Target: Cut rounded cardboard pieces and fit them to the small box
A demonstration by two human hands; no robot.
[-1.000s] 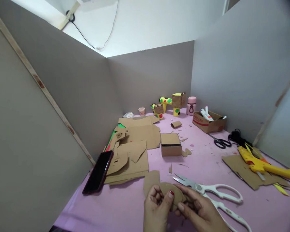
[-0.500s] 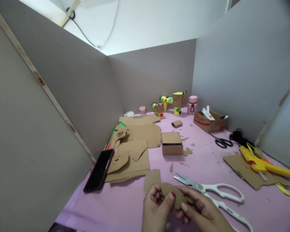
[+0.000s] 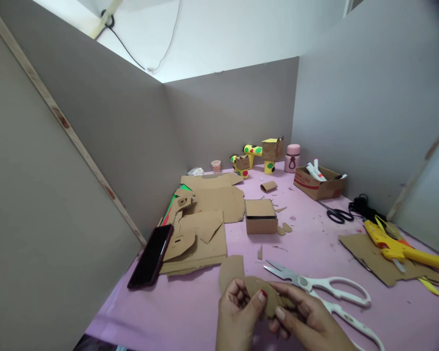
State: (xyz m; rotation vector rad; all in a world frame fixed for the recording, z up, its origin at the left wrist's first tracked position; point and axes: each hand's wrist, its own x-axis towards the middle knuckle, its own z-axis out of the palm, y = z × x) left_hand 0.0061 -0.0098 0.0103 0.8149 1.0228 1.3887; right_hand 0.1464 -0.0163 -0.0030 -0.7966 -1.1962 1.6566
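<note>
At the bottom middle, both of my hands grip one small rounded cardboard piece (image 3: 269, 296) just above the pink table (image 3: 190, 307). My left hand (image 3: 237, 317) pinches its left side with thumb and fingers. My right hand (image 3: 307, 321) holds its right edge from below. A second rounded cardboard piece (image 3: 230, 270) lies flat just behind my left hand. White-handled scissors (image 3: 325, 292) lie partly open on the table right beside my right hand.
A dark phone (image 3: 150, 256) and a stack of cut cardboard sheets (image 3: 205, 224) lie at the left. A small cardboard box (image 3: 260, 216) stands mid-table. A yellow glue gun (image 3: 398, 246), black scissors (image 3: 336, 214), a carton of markers (image 3: 318, 181) and cardboard figures (image 3: 263, 156) sit farther off. Grey partitions enclose the table.
The hands and the cardboard piece stay nearly in place; my fingers shift slightly on the piece. The view drifts a little.
</note>
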